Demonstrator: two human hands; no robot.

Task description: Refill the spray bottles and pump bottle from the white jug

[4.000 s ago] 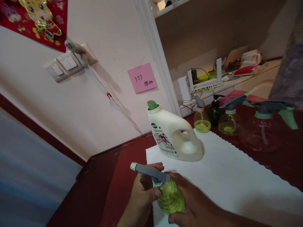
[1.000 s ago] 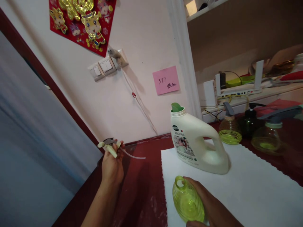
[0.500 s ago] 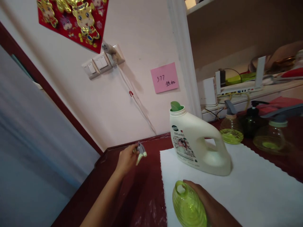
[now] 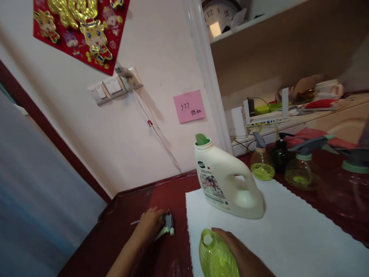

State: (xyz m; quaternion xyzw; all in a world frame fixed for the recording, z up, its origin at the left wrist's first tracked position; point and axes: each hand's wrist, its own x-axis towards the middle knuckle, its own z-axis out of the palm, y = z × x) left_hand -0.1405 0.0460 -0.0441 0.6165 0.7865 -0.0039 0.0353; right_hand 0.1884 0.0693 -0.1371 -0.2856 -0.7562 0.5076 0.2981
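Note:
Low over the dark red tabletop, my left hand (image 4: 150, 226) has its fingers curled round a grey and white trigger spray head (image 4: 167, 225). A thin pale tube (image 4: 134, 222) sticks out to the left of that hand. My right hand (image 4: 230, 242) grips the right side of a translucent yellow-green bottle (image 4: 217, 257) with an open neck, near the bottom of the view; most of its fingers are hidden. Behind it, a large cream jug (image 4: 225, 184) with a handle stands on white paper (image 4: 288, 231); its mouth is uncapped, with a green spout inside.
Several spray bottles with yellow-green liquid, one of them a clear bottle (image 4: 262, 165), stand at the right beside a dark pump bottle (image 4: 279, 156). A shelf behind carries a white router (image 4: 266, 122). A pink note (image 4: 189, 106) and light switches (image 4: 106, 89) are on the wall.
My left hand has lowered the spray head to the tabletop, and its tube now shows at the left. The whole view has shifted right. The bottle stays in my right hand.

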